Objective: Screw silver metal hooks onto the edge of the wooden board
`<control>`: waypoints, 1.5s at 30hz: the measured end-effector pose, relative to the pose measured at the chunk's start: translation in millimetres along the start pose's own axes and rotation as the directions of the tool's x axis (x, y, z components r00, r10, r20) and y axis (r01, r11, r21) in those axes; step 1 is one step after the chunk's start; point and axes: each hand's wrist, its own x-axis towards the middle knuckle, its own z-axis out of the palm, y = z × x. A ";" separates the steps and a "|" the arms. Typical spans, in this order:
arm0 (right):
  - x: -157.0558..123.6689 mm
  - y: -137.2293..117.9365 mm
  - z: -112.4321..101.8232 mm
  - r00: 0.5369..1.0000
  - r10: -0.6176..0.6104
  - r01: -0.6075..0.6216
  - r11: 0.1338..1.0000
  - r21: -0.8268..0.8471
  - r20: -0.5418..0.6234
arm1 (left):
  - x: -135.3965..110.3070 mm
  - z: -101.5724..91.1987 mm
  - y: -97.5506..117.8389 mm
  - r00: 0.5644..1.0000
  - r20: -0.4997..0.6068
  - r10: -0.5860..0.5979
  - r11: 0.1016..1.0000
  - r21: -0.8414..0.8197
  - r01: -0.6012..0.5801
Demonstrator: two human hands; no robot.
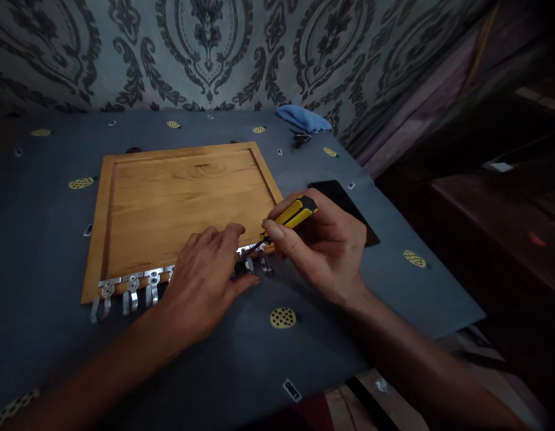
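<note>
A square wooden board (178, 197) with a raised rim lies flat on the blue-grey cloth. A metal strip of hooks (133, 287) runs along its near edge. My left hand (205, 275) lies flat on that strip near the board's right corner, fingers spread, pressing it down. My right hand (322, 245) is closed round a yellow-and-black screwdriver (295, 214). Its tip meets the strip at the right end, just past my left fingertips.
A blue cloth (303, 118) and a small dark object (300, 139) lie at the table's far right. A dark flat rectangle (344, 206) sits behind my right hand. The table's edge drops off at right beside dark wooden furniture (493, 227). A patterned wall (214, 54) stands behind.
</note>
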 end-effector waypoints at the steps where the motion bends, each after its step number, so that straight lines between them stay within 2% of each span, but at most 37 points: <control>1: -0.1 0.1 -0.2 1.000 0.009 -0.009 1.000 -0.004 0.001 | -0.1 0.2 0.4 1.000 0.004 -0.004 1.000 0.001 0.004; 7: -1.3 0.0 0.3 1.000 -0.001 0.001 1.000 -0.022 -0.001 | 2.7 -2.3 3.5 0.998 0.043 -0.035 0.999 0.017 0.034; 12: -1.0 -2.2 1.5 0.998 -0.034 0.033 0.999 -0.034 -0.043 | 0.8 -16.8 1.2 0.989 0.122 -0.078 0.997 -0.010 0.080; 16: 0.0 -4.0 0.9 0.997 -0.045 0.045 0.999 -0.010 -0.069 | -5.2 -23.7 -5.9 0.990 0.098 -0.098 0.994 -0.037 0.102; 24: -2.3 2.0 5.4 0.999 -0.021 0.023 0.998 0.063 -0.040 | -11.4 -14.9 -11.0 0.994 0.084 -0.074 0.993 -0.089 0.081; 36: -5.6 3.7 10.2 1.000 -0.016 0.013 0.990 0.141 0.025 | -12.2 -14.8 -12.2 0.991 0.090 -0.103 0.990 -0.091 0.111; 45: -5.3 2.0 10.9 1.000 -0.017 0.014 0.989 0.144 0.024 | -12.5 -16.1 -12.7 0.988 0.104 -0.111 0.987 -0.106 0.122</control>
